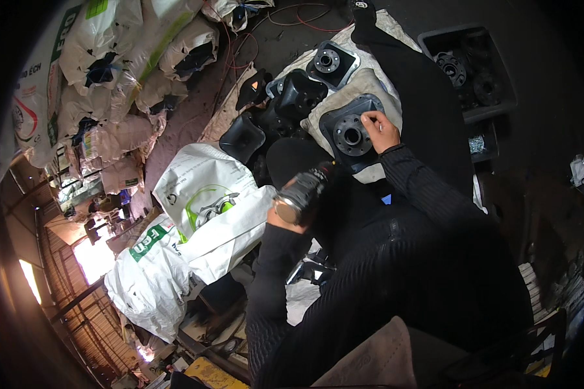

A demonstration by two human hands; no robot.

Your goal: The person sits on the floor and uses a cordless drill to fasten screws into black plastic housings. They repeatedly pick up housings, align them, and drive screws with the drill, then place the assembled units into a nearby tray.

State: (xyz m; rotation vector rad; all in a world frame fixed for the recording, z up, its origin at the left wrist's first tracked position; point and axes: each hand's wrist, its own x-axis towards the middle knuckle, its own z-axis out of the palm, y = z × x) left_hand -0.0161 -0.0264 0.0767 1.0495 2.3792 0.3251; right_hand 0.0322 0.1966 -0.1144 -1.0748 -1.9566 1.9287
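The left hand [284, 222] is being held in a curled grip, while the right hand [383, 133] is being held farther forward, partly curled.

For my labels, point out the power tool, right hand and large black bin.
Power tool [303, 190]: head view, dark body.
Right hand [384, 133]: head view, its back.
Large black bin [492, 113]: head view, near rim.

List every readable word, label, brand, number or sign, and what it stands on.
White sack, left of the tool: fine print, too small to read.
Green label on sacking: bold letters, not copied here.
Tall sack, upper left: large lettering, likewise.
Tool in left hand: any marks too blurred to read.
Flanged part by right hand: none readable.
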